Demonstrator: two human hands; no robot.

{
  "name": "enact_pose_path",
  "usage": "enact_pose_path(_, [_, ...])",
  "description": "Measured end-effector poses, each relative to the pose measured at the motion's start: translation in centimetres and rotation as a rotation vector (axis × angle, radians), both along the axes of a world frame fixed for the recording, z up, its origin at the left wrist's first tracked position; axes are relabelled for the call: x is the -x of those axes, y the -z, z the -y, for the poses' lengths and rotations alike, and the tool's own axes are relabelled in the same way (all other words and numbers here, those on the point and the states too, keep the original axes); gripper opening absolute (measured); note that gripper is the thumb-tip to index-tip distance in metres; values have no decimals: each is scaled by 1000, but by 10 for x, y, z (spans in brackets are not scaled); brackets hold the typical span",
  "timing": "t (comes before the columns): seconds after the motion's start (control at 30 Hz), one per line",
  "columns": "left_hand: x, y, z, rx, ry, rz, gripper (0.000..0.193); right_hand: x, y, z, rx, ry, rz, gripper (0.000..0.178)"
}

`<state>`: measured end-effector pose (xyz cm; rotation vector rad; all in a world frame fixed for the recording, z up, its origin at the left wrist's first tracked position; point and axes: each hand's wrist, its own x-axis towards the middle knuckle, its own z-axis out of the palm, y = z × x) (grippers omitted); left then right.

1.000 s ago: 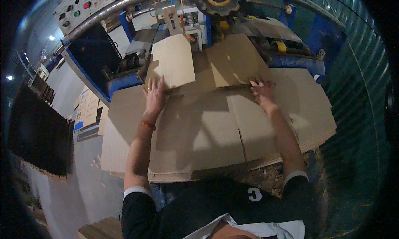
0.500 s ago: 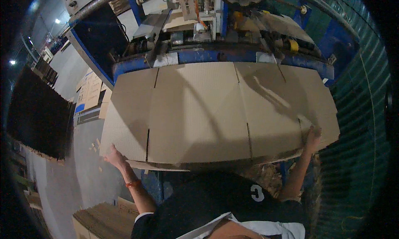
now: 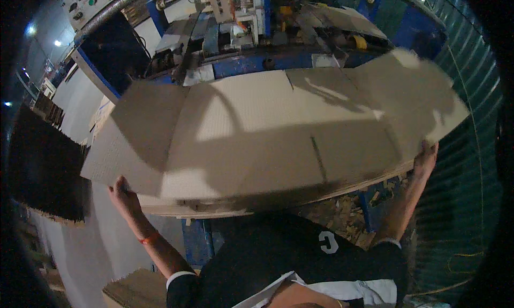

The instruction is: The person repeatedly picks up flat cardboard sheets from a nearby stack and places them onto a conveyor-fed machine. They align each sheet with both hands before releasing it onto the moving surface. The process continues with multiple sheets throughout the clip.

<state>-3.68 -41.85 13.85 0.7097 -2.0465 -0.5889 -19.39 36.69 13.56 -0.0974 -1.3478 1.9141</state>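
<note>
A wide brown cardboard sheet (image 3: 241, 142), slotted and creased like a flat box blank, spans the space before me. Its left and right end panels are bent upward. My left hand (image 3: 126, 198) is closed on the near edge of the left panel, fingers partly behind it. At the right panel's near edge, my right hand (image 3: 426, 157) grips the same sheet. Below the sheet's near edge, the edges of more cardboard sheets (image 3: 214, 208) show in a stack. The sheet's far edge lies close to the machine's blue front beam (image 3: 251, 63).
A machine with belts and rollers (image 3: 273, 37) stands beyond the sheet, its control panel (image 3: 88, 3) at far left. Stacked cardboard (image 3: 51, 169) stands left, and another stack (image 3: 136, 289) lower left. Cardboard scraps (image 3: 342, 219) lie below. A green corrugated wall (image 3: 460, 190) runs along the right.
Both hands have moved outward, the right one also lower. The sheet's end panels have risen and bent upward, where it lay flat before. The view has shifted slightly.
</note>
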Motion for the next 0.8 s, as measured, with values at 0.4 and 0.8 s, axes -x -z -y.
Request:
enact_pose_path(0.4, [11, 26, -172, 454, 1027, 557, 52, -112, 44, 168, -1548, -402, 208, 39])
enact_pose_path(0.8, [15, 16, -172, 489, 1044, 696, 58, -85, 35, 146, -1911, -515, 231, 46])
